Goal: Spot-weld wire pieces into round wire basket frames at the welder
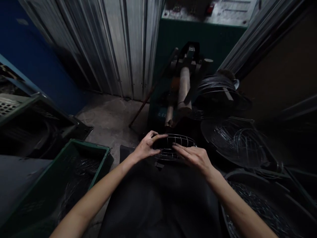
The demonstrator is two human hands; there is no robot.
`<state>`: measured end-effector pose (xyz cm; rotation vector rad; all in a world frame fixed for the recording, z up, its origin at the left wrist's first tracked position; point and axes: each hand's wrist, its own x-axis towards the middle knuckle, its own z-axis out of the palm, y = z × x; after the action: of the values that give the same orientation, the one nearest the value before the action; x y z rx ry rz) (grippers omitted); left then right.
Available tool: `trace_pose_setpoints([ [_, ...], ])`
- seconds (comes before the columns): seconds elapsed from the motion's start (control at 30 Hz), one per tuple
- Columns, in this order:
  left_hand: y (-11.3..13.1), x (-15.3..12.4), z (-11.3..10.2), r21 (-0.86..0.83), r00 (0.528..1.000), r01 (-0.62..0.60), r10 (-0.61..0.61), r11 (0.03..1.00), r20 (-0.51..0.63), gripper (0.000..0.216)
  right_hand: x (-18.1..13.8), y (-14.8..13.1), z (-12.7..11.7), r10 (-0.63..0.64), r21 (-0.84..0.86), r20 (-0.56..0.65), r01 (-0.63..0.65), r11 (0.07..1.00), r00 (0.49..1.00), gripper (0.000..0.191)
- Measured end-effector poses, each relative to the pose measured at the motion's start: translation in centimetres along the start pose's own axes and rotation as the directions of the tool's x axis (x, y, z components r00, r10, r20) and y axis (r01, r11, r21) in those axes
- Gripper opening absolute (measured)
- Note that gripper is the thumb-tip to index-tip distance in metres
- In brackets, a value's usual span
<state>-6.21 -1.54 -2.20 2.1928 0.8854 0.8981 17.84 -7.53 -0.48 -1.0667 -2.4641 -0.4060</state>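
Note:
A round basket-like frame of thin metal wire (182,138) is held in front of me, just short of the machine. My left hand (148,145) grips its left side, with fingers along the upper rim and the thumb lower down. On the right side lies my right hand (192,154), its fingers stretched together across the wires; its thumb is hidden. Beneath the wire frame spreads a dark cloth or apron (158,201). Right behind it rises the machine's light metal cylinder (184,86).
A green crate (102,165) with dark wire pieces stands at left, near stacked crates (37,102). At right are a wire coil (215,82), a round tray of wire rings (206,135) and a tub (244,175) of small metal pieces. Corrugated metal sheeting (119,43) stands behind.

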Motion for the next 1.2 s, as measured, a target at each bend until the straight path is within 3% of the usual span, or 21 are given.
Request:
trace_pose_setpoints([
  [0.33, -1.6, 0.8, 0.5, 0.054, 0.997, -0.037, 0.040, 0.998, -0.058, 0.066, 1.4, 1.3, 0.5, -0.095, -0.156, 0.012, 0.096, 0.983, 0.995, 0.035],
  [0.67, -3.0, 1.8, 0.9, 0.085, 0.997, -0.040, 0.046, 0.996, -0.066, 0.071, 2.0, 1.9, 1.1, -0.130, -0.195, -0.034, 0.121, 0.973, 0.991, 0.036],
  [0.83, -3.8, 1.9, 1.2, 0.095, 0.997, -0.048, 0.053, 0.994, -0.049, 0.070, 1.7, 2.0, 2.0, -0.112, -0.228, -0.003, 0.108, 0.968, 0.994, 0.040],
  [1.0, -3.8, 1.9, 1.0, 0.121, 0.997, -0.063, 0.067, 0.991, -0.033, 0.070, 1.2, 2.0, 2.4, -0.097, -0.245, 0.012, 0.097, 0.965, 0.995, 0.041],
  [1.2, -3.5, 2.4, 0.8, 0.083, 0.997, -0.052, 0.057, 0.995, -0.053, 0.070, 1.7, 2.2, 2.1, -0.122, -0.273, -0.063, 0.100, 0.957, 0.991, 0.043],
])
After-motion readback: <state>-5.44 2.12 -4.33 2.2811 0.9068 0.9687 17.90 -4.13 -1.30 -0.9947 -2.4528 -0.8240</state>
